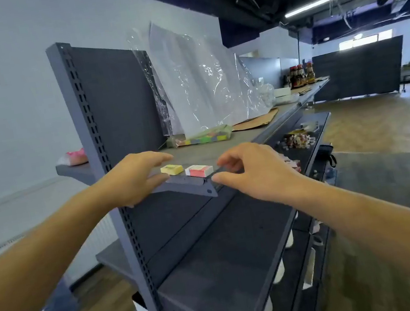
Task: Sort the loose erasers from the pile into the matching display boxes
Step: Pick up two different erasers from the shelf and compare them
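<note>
2 erasers at the shelf edge, an empty hand on either side.
The small pale-yellow block eraser (171, 169) and the white eraser in a pink paper sleeve (199, 170) lie side by side on the grey metal shelf (226, 142). The left hand (134, 179) is straight-fingered, the right hand (251, 172) loosely curled. The erasers are probably light and grippy: pinch the long sides.

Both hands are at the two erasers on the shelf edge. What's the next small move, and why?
Probably pinch the red-and-white eraser with the right hand: its thumb and fingers are parted just beside it and hold nothing. The left hand is likewise open next to the yellow eraser, so it could take that one.
</note>
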{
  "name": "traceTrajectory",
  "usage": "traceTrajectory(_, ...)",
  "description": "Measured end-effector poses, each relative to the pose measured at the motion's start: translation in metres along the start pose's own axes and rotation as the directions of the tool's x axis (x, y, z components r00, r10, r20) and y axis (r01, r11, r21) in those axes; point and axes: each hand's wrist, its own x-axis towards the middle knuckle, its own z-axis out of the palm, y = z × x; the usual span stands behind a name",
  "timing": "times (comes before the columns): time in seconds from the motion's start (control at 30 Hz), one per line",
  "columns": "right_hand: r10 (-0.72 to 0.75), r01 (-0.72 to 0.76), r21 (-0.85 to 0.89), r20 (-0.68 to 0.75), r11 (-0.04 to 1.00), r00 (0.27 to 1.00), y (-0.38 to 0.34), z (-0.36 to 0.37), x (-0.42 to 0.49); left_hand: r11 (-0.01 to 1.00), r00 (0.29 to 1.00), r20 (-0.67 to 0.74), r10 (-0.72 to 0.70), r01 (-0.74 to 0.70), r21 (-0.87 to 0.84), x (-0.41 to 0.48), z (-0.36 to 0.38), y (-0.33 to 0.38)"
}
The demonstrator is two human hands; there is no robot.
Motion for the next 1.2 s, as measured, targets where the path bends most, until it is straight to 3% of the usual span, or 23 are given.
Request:
traceTrajectory(0.1,0.071,-0.070,0.018,-0.077,0.997,0.995,0.001,0.012,0.015,0.999,0.997,0.068,-0.032,0.034,-0.028,0.014,0.005,-0.014)
traceTrajectory(0.23,0.125,-0.127,-0.018,-0.073,0.992,0.989,0.000,0.027,0.028,1.000,0.979,0.205,0.009,-0.004,-0.024,0.027,0.008,-0.021)
traceTrajectory(0.57,0.196,-0.200,-0.019,-0.106,0.980,0.975,-0.001,0.044,0.045,0.982,0.994,0.102,0.026,-0.006,-0.191,0.035,0.011,-0.034)
traceTrajectory(0.77,0.145,-0.144,0.021,-0.080,0.989,0.986,-0.002,0.039,0.042,0.961,0.996,-0.078,0.038,-0.058,-0.271,0.031,0.013,-0.015)
traceTrajectory(0.97,0.006,-0.005,0.010,-0.130,1.000,0.992,0.028,0.017,0.015,0.946,0.950,-0.304,0.076,-0.166,-0.280,0.016,0.021,0.024)
traceTrajectory(1.2,-0.013,0.009,-0.022,-0.171,1.000,0.985,0.086,-0.007,-0.032,0.947,0.867,-0.440,0.233,-0.305,-0.099,0.018,0.045,0.093)
